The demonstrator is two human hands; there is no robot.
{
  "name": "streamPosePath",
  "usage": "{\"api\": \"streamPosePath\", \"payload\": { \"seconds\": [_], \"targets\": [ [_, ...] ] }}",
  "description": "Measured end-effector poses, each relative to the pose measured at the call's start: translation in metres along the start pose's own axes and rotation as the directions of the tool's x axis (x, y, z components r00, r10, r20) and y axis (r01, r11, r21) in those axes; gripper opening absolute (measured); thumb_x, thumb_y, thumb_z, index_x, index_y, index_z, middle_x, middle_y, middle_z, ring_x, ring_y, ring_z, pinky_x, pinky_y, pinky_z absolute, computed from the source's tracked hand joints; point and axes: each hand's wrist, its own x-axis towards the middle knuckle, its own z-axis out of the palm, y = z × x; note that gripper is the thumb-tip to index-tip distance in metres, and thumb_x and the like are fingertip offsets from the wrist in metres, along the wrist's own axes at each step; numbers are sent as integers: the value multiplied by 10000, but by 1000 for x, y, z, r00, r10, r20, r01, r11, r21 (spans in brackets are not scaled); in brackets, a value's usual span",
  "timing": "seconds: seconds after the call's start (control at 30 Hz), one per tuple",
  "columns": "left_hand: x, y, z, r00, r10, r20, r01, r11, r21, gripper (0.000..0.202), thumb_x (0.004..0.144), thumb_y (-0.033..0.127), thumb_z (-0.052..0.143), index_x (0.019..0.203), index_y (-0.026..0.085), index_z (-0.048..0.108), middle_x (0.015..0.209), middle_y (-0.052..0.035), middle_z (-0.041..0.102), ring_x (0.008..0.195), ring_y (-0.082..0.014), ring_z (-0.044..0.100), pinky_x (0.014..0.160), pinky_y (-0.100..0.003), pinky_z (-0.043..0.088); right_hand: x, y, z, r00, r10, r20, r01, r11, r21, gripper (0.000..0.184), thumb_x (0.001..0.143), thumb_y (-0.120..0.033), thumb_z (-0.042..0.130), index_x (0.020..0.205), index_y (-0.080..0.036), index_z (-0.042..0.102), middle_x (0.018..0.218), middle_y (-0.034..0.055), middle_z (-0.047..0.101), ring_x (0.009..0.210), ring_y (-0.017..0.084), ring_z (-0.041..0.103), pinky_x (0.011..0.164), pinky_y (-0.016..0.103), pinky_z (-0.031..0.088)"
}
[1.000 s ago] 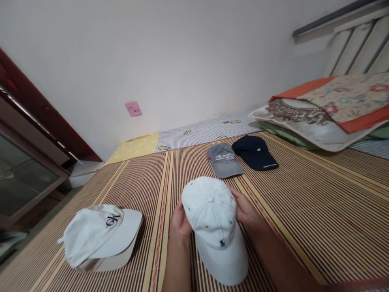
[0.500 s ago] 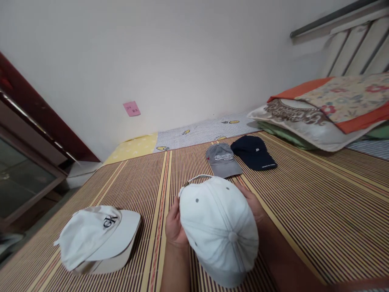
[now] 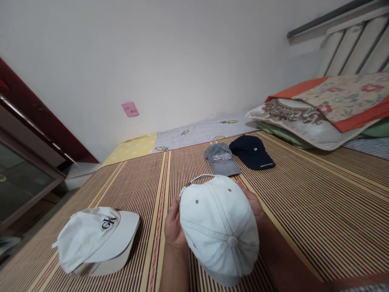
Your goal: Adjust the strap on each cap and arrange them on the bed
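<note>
Between my two hands is a pale, near-white baseball cap [image 3: 219, 227], its crown and top button facing me and its back strap at the far edge. My left hand [image 3: 175, 225] grips its left side, with the fingertips hidden under the cap. On the opposite side my right hand [image 3: 253, 202] holds the edge, partly covered by the crown. To the left lies a white cap [image 3: 88, 237] with black letters, over a beige brim. Beyond my hands a grey cap [image 3: 223, 160] with white script touches a navy cap [image 3: 252, 152].
A striped bamboo mat [image 3: 139, 182] covers the bed. Stacked pillows [image 3: 291, 117] with an orange floral cloth [image 3: 343, 97] lie at the far right, below a radiator [image 3: 358, 48]. A pink note [image 3: 130, 109] sticks to the wall. A glass-panelled cabinet [image 3: 24, 178] stands left.
The view shifts very slightly. Both hands keep their hold on the pale cap, which tilts only a little; the other caps stay where they lie.
</note>
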Motion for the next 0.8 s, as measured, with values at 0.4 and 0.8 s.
{"api": "streamPosePath", "payload": {
  "seconds": [0.4,0.8],
  "targets": [
    [32,2,-15,886,12,-463,16,998,57,347,999,269,491,1127,74,749,985,-148,816,1221,-305,663,1139,-425,442,33,20,-8,990,133,-49,-132,991,24,242,714,-388,832,881,-230,756,922,43,827,1216,324,669,1090,413,504],
    [37,5,-37,747,106,-656,-59,994,93,161,902,125,568,867,87,721,773,-102,783,882,-256,759,964,-369,554,47,42,-31,983,144,-114,-148,988,-32,146,772,-328,775,851,-212,734,840,53,808,1063,271,718,922,325,552]
  ]
}}
